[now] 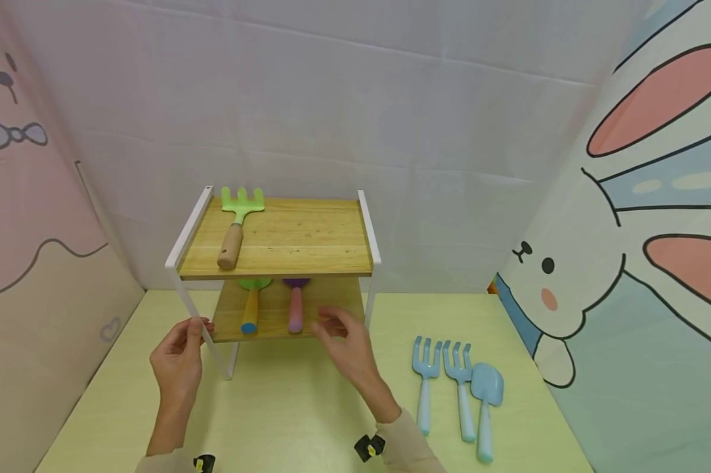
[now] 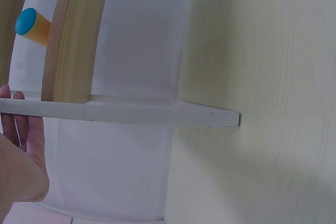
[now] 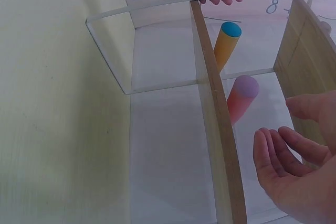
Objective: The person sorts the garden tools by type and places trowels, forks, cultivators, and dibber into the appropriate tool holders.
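A two-tier wooden shelf [image 1: 308, 230] with a white frame stands on the table. My left hand [image 1: 179, 361] holds its white front-left leg [image 2: 131, 111], fingers curled around it beside the lower board. Inside the lower tier, my right hand [image 1: 349, 348] hovers with bent, loose fingers and nothing in them. Left of it lies a tool with a pink handle [image 1: 296, 310] and purple head. Beside that is another with a yellow handle [image 1: 251, 309] and green head. The upper board hides part of both heads. On top rests a green hand rake [image 1: 232, 243] with a wooden handle.
To the shelf's right, two light blue hand forks [image 1: 425, 387] and a light blue toy shovel [image 1: 486, 387] lie on the pale table [image 1: 284, 407]. Behind hangs a white cloth [image 1: 450, 217]; printed cartoon panels [image 1: 568, 295] flank both sides.
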The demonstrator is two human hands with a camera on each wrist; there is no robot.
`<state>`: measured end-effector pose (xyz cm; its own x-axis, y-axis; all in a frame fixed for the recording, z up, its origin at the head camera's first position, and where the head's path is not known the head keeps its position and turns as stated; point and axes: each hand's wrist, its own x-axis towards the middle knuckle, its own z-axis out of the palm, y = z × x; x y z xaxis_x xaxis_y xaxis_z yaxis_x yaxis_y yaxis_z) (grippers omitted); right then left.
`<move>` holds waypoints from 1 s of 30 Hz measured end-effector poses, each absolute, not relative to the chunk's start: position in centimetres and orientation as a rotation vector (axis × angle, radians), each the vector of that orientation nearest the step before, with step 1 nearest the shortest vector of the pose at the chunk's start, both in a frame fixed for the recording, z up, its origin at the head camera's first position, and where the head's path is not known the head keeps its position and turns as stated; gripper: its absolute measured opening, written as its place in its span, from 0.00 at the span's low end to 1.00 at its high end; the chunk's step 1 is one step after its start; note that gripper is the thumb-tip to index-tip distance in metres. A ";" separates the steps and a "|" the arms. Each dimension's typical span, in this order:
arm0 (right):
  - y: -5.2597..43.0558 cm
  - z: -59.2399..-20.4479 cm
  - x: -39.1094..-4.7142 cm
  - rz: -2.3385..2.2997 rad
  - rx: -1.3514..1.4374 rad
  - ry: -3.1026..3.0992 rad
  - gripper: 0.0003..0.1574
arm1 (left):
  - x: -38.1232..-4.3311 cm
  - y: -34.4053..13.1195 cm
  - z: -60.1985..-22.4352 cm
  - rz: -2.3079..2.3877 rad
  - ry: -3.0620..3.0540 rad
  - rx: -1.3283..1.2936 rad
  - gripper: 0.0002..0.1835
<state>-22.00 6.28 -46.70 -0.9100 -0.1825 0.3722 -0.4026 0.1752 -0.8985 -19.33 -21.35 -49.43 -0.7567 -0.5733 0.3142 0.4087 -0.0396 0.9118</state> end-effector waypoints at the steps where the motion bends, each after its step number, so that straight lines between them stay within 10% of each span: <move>1: 6.4 -46.8 -21.9 1.822 0.580 -2.256 0.20 | -19.3 -21.4 -49.4 -1.867 -1.567 0.179 0.14; 30: 10.5 -50.2 -19.5 1.666 0.813 -2.049 0.18 | -19.4 -21.5 -49.8 -1.877 -1.567 0.135 0.13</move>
